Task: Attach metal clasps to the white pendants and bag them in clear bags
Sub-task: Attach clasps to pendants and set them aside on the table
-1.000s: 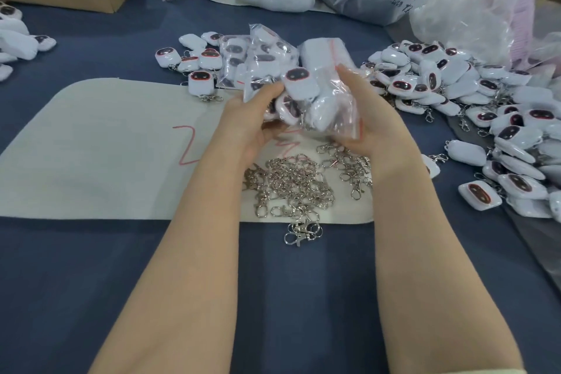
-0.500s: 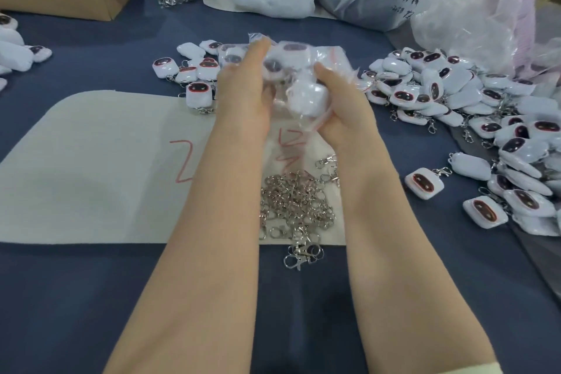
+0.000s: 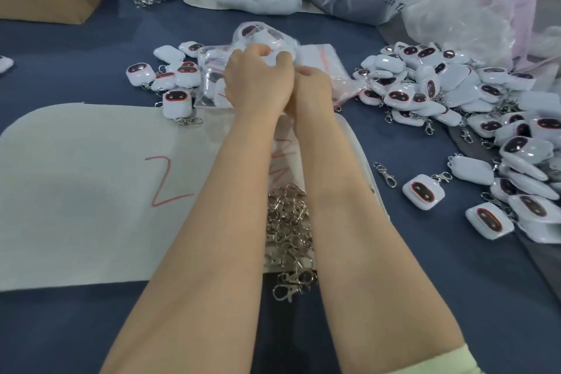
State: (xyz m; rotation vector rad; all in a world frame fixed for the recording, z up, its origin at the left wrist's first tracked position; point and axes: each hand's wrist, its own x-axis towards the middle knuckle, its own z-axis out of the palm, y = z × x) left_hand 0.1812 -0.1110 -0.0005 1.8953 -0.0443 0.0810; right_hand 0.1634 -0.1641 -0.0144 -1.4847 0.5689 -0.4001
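Clear bag (image 3: 264, 36) of white pendants (image 3: 251, 30) is gripped by left hand (image 3: 258, 83) and right hand (image 3: 314, 88) fingers (image 3: 283, 57).

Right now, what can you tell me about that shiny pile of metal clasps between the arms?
The pile of metal clasps is a loose, tangled heap of small silvery swivel hooks with rings, shiny like polished metal. It lies on the near right part of the white mat, and a few spill over its near edge onto the blue tablecloth. The forearms hide part of it. The left hand and right hand grip a clear bag farther off, not the pile.
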